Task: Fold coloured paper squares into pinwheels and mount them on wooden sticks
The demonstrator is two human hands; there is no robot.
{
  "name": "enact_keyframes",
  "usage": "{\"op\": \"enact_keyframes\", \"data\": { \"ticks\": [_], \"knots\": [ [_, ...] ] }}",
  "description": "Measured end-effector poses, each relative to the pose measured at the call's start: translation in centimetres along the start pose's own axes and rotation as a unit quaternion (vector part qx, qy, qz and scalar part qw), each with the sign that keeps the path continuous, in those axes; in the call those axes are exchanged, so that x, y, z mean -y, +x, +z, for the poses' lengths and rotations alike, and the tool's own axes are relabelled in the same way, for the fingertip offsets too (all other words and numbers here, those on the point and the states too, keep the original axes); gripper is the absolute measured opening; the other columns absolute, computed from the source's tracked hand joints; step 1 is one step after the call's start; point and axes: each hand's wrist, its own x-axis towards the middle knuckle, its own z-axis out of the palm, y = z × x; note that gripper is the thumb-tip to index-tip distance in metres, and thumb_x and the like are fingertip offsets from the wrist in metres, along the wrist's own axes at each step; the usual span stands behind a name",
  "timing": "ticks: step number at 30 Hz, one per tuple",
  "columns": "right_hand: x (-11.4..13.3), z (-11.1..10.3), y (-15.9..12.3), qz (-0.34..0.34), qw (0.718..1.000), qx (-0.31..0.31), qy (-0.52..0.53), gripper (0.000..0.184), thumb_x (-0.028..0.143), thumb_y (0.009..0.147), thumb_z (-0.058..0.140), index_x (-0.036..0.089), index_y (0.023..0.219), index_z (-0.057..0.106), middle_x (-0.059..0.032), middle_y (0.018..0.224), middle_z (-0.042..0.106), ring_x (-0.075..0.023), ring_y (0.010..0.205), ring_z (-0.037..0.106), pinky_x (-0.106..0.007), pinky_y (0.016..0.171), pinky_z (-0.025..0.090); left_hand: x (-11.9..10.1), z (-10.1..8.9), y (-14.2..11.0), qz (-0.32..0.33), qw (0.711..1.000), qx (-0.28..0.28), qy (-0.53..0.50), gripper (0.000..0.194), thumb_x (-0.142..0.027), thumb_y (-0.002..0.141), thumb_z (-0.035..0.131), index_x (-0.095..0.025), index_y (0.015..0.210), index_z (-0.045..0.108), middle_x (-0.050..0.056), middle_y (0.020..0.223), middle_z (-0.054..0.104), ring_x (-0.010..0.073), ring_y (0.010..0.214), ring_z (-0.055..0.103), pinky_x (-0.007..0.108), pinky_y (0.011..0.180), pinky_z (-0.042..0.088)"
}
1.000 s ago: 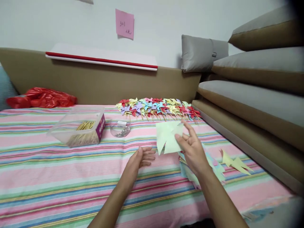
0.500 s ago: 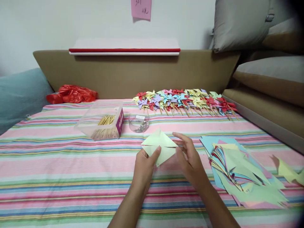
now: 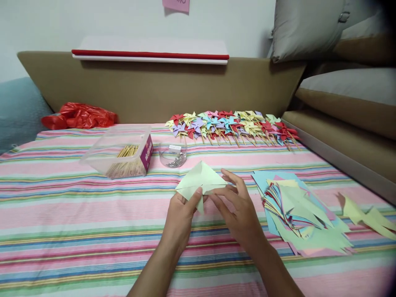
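Green sheet [image 3: 200,175]: 1, in 2 hands [image 3: 180,218]

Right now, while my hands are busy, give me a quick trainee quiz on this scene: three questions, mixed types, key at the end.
1. Multiple choice: what colour is the folded paper held by the left hand? A) red B) pale green C) purple
2. True or false: the stack of cut sheets lies to the left of that hand.
3. Fill in the blank: seen from here, the round clear dish stands to the ____ of the clear box of sticks.

Key: 1 B; 2 false; 3 right
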Motion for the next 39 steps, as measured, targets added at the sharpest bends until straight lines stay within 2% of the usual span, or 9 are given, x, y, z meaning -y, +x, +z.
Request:
{"op": "enact_keyframes", "data": {
  "ticks": [4,7,12,15,19,26,32,35,39],
  "knots": [
    [0.0,0.0,0.2,0.092,0.992,-0.027,0.083,0.020,0.041,0.094,0.061,0.029,0.094,0.078,-0.0074,0.139,0.053,-0.0297,0.133,0.050,-0.052,0.113,0.042,0.3,-0.1,-0.2,0.004,0.999,0.011,0.049,0.038,-0.041,0.086,0.073,-0.016,0.115,0.073,0.010,0.112,0.076,0.0218,0.098,0.070,0.032,0.088,0.055],
    [-0.2,0.1,0.2,0.143,0.979,-0.039,0.141,0.018,0.044,0.088,0.069,0.029,0.091,0.079,-0.0072,0.132,0.058,-0.0299,0.129,0.054,-0.049,0.111,0.045,0.4,0.2,-0.4,0.001,0.999,0.021,0.045,0.036,-0.039,0.085,0.075,-0.017,0.113,0.073,0.009,0.116,0.075,0.0237,0.106,0.069,0.034,0.093,0.055],
    [0.2,0.0,0.4,0.208,0.952,-0.058,0.215,0.020,0.044,0.081,0.076,0.025,0.083,0.076,-0.0078,0.129,0.057,-0.0275,0.116,0.061,-0.039,0.092,0.057,0.2,0.7,-0.6,-0.001,0.999,0.033,0.015,0.034,-0.034,0.085,0.076,-0.019,0.115,0.072,0.009,0.118,0.075,0.0250,0.114,0.067,0.036,0.099,0.053],
    [0.7,-0.1,0.4,0.235,0.941,-0.058,0.236,0.020,0.044,0.080,0.076,0.024,0.082,0.075,-0.0065,0.129,0.056,-0.0240,0.106,0.064,-0.033,0.081,0.057,0.0,0.9,-0.7,0.005,0.999,0.052,0.015,0.035,-0.030,0.085,0.076,-0.021,0.119,0.070,0.007,0.120,0.075,0.0237,0.116,0.066,0.033,0.101,0.051],
    [0.9,-0.2,0.5,0.235,0.943,-0.054,0.231,0.018,0.042,0.081,0.076,0.024,0.079,0.073,-0.0051,0.127,0.057,-0.0223,0.104,0.062,-0.029,0.074,0.052,0.0,0.9,-0.5,0.006,0.999,0.048,0.022,0.040,-0.027,0.083,0.078,-0.022,0.122,0.069,0.005,0.115,0.076,0.0216,0.113,0.066,0.029,0.097,0.051],
    [1.2,-0.5,0.7,0.204,0.954,-0.033,0.218,0.016,0.039,0.083,0.073,0.023,0.079,0.070,-0.0020,0.102,0.061,-0.0181,0.087,0.060,-0.027,0.064,0.045,0.4,1.0,-0.3,0.013,0.999,0.032,0.005,0.035,-0.025,0.083,0.079,-0.021,0.116,0.070,0.005,0.116,0.076,0.0188,0.108,0.067,0.027,0.095,0.050],
    [0.9,-0.4,0.6,0.184,0.960,-0.024,0.210,0.012,0.036,0.084,0.073,0.025,0.082,0.070,-0.0041,0.113,0.059,-0.0234,0.105,0.061,-0.033,0.082,0.050,0.5,1.1,-0.5,0.019,0.999,0.005,-0.034,0.030,-0.024,0.083,0.079,-0.021,0.112,0.071,0.005,0.112,0.077,0.0178,0.107,0.067,0.029,0.097,0.049],
    [0.9,-0.3,0.6,0.209,0.945,-0.015,0.251,0.013,0.038,0.084,0.072,0.025,0.083,0.069,-0.0044,0.123,0.056,-0.0220,0.103,0.062,-0.032,0.080,0.052,0.5,1.2,-0.7,0.029,0.999,-0.011,-0.040,0.027,-0.024,0.082,0.079,-0.020,0.108,0.072,0.005,0.110,0.077,0.0174,0.106,0.067,0.029,0.096,0.049],
    [1.2,-0.4,0.6,0.228,0.934,-0.005,0.276,0.016,0.038,0.084,0.073,0.024,0.081,0.068,-0.0035,0.124,0.055,-0.0186,0.099,0.064,-0.030,0.082,0.052,0.4,1.3,-0.7,0.029,0.998,-0.019,-0.058,0.029,-0.023,0.082,0.079,-0.021,0.109,0.071,0.005,0.111,0.076,0.0174,0.106,0.067,0.029,0.097,0.049]
  ]
}}
